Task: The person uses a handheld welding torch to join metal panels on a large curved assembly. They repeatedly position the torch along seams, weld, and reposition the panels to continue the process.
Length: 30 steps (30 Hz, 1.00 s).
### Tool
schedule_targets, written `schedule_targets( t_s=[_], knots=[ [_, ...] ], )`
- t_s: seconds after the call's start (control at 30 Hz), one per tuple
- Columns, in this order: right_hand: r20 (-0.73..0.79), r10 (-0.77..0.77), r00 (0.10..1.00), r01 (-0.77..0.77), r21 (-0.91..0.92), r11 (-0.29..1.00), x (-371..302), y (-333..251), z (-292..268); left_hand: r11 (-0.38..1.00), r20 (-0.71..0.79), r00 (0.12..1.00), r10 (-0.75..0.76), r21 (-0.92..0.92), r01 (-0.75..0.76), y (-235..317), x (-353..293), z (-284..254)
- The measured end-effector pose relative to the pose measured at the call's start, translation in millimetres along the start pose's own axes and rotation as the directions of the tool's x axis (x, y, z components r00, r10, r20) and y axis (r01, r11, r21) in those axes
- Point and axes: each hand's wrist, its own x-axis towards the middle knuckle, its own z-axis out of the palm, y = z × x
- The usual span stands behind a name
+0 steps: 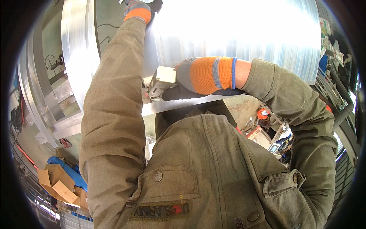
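Note:
My left hand (142, 10), in a grey and orange work glove, reaches far forward to the upper edge of the view. Its fingers are mostly cut off, so its grip does not show. My right hand (204, 75), gloved in the same colours with a blue cuff edge, is bent across in front of my chest. It is closed around a small boxy tool (162, 81) with a cream end and grey sides. The tool sits at the near edge of a broad shiny ribbed metal panel (244, 49), which is washed out by glare.
A metal frame bar (183, 104) runs along the near side. Curved metal lengths (78, 45) stand at the left. Cardboard boxes (61, 183) and a blue roll-shaped object (65, 171) lie lower left. Assorted gear (267, 133) and a dark hose (340, 82) are at the right.

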Motion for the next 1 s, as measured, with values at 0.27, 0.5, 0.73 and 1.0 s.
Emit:
schedule_targets(
  t_s=[0.27,0.5,0.73,1.0],
  knots=[
    [-0.144,-0.198,0.970,0.209,0.063,0.976,-1.5,9.2,7.7,1.000,-0.003,1.000,0.016,0.006,-0.016,-9.3,18.3,16.8],
    [-0.068,-0.179,0.981,0.186,0.118,0.975,2.7,-1.8,1.9,1.000,0.022,1.000,0.011,0.001,-0.011,-9.5,17.1,13.9],
    [-0.054,-0.060,0.997,0.067,0.128,0.990,-19.6,-17.4,-12.7,1.000,0.017,1.000,-0.016,0.005,0.016,-10.4,25.2,21.4],
    [-0.157,-0.144,0.977,0.175,0.207,0.963,-24.7,-5.9,-9.2,0.994,0.013,0.995,-0.102,0.027,0.102,18.4,-16.4,-10.9]
  ],
)
